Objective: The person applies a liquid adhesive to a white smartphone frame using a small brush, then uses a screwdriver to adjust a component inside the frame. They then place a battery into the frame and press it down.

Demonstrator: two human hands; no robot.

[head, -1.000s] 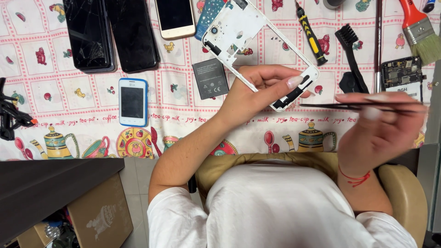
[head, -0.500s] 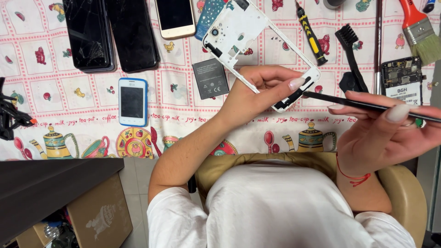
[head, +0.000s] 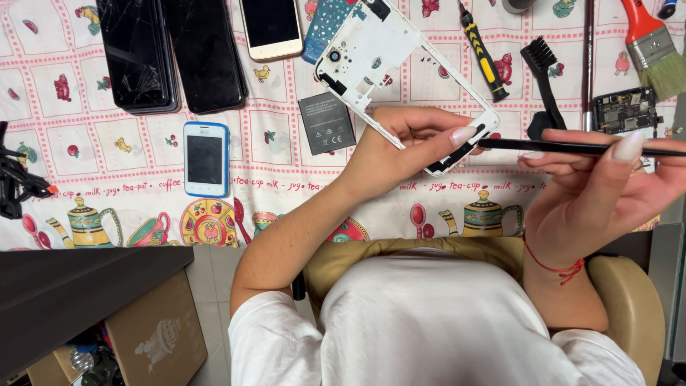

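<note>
While the left hand (head: pixel 407 143) pins the near corner of the white phone frame (head: pixel 386 64) to the patterned cloth (head: pixel 107 186), fingers closed on its edge, the right hand (head: pixel 600 186) pinches a thin black tool (head: pixel 572 148), tip just beside that corner. A grey battery (head: pixel 326 123) lies just left of the left hand; a black brush (head: pixel 543 78) lies beyond the right.

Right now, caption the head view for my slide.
Left hand steadies white phone frame; right hand holds thin black tool.
</note>
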